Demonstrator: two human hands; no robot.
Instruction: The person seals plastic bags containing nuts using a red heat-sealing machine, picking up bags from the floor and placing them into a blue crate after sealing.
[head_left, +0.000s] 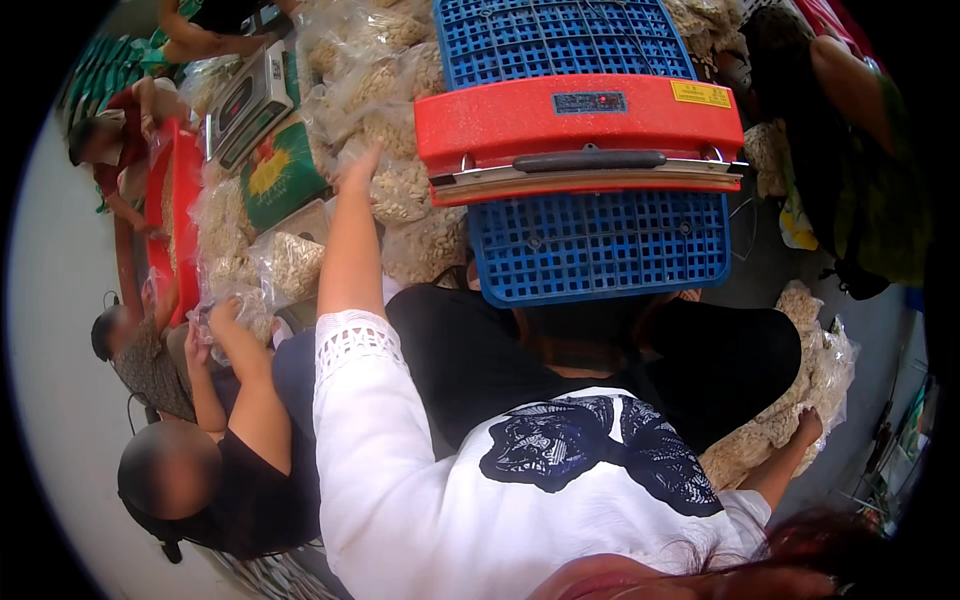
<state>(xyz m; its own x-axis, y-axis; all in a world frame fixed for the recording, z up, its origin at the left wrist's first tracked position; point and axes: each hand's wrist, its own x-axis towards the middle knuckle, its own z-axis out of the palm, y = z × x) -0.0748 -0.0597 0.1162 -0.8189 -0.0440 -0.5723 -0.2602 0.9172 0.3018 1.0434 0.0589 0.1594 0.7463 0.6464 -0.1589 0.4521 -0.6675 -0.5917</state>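
Observation:
My left hand (360, 166) is stretched forward over the clear plastic bags of pale seeds or nuts (401, 184), its fingers extended and not closed on a bag. At the lower right, my right hand (808, 426) touches a pile of similar filled bags (814, 375) beside my leg; its grip is unclear. Before me a red bag heat sealer (517, 120) with a dark handle bar (589, 160) rests on an upturned blue plastic crate (600, 251). A small red light glows on its panel.
A digital scale (251, 105) stands left of the bags, near a green printed packet (281, 176). Beyond is a red tub (184, 217). A co-worker at my left handles a bag (255, 307); others sit farther left, at the top and at the right.

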